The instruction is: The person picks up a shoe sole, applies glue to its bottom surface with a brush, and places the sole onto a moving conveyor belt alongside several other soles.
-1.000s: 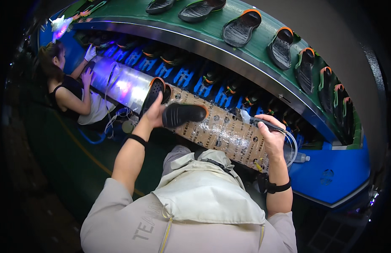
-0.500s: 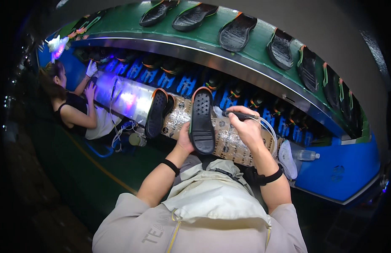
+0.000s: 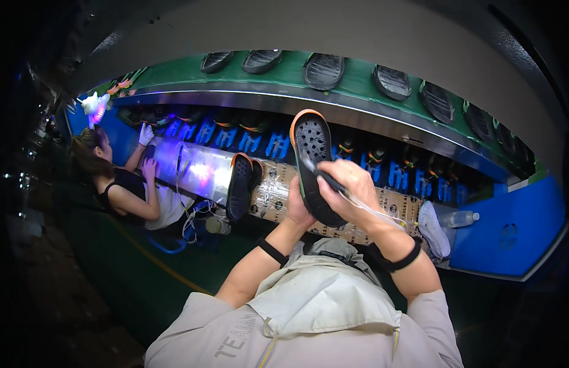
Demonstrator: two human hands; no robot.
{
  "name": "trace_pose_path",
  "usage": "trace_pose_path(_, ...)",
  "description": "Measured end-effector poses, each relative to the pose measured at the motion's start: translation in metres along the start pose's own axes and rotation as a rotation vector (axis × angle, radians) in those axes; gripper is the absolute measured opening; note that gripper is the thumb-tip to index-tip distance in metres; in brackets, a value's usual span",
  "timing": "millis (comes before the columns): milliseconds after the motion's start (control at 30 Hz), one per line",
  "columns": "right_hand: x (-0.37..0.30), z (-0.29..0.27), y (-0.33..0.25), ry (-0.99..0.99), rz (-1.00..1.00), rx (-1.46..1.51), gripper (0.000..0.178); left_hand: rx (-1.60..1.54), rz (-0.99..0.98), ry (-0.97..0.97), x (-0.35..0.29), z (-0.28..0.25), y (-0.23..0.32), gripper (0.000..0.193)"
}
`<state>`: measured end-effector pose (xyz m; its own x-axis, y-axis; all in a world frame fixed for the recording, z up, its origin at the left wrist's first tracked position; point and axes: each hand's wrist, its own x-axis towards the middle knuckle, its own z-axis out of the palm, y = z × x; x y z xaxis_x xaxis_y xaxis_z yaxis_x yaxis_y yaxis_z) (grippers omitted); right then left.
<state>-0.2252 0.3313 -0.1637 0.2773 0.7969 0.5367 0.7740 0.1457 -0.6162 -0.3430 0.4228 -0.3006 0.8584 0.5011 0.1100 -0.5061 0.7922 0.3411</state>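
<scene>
My left hand (image 3: 298, 205) is closed on the lower left edge of a black shoe sole (image 3: 312, 136) with an orange rim and a dimpled toe area. The sole is raised and leans slightly left. In my right hand (image 3: 357, 184) is a black-handled brush (image 3: 331, 182) with thin pale tubes trailing from it. Its whitish tip lies at the sole's middle, below the dimples; whether it touches cannot be made out for certain. The sole's lower right part is hidden behind my right hand. Two more black soles (image 3: 238, 190) stand left of it, one behind the other.
A bench top covered in taped brown cardboard (image 3: 272, 199) lies before me. Beyond it, soles stand on blue holders (image 3: 277, 146); more soles (image 3: 324, 70) lie on a green shelf (image 3: 358, 70). At right are a white insole-shaped piece (image 3: 433, 230) and a clear bottle (image 3: 462, 219). A co-worker (image 3: 134, 190) sits left.
The sole has risen and tilted left at its toe. My right hand has moved left with the brush, from beside the sole to over it. The view has shifted.
</scene>
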Motion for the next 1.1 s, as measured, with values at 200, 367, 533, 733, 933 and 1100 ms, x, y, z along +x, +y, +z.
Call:
trace_pose_path(200,-0.005,-0.061,-0.026,-0.467,0.151,0.035,0.019,0.023,-0.041,0.04,0.004,0.035,0.01,0.073)
trace_pose_path(367,0.03,-0.047,-0.027,0.249,0.093,0.257,0.022,0.022,-0.034,0.079,-0.002,0.05,0.01,0.072)
trace_pose_path(533,0.036,-0.014,-0.02,0.273,-0.228,0.118,0.034,-0.019,-0.059,0.017,-0.012,0.056,0.009,0.077)
trace_pose_path(733,0.043,-0.027,-0.02,0.333,-0.091,0.201,0.033,0.25,-0.01,0.122,-0.014,0.07,0.028,0.085)
trace_pose_path(933,0.046,-0.026,-0.025,0.058,-0.386,0.245,0.033,0.417,0.059,0.073,-0.015,0.087,0.038,0.079)
trace_pose_path(1100,0.043,-0.029,-0.036,0.059,-0.358,-0.017,0.03,-0.017,0.005,-0.044,-0.016,0.065,0.037,0.078)
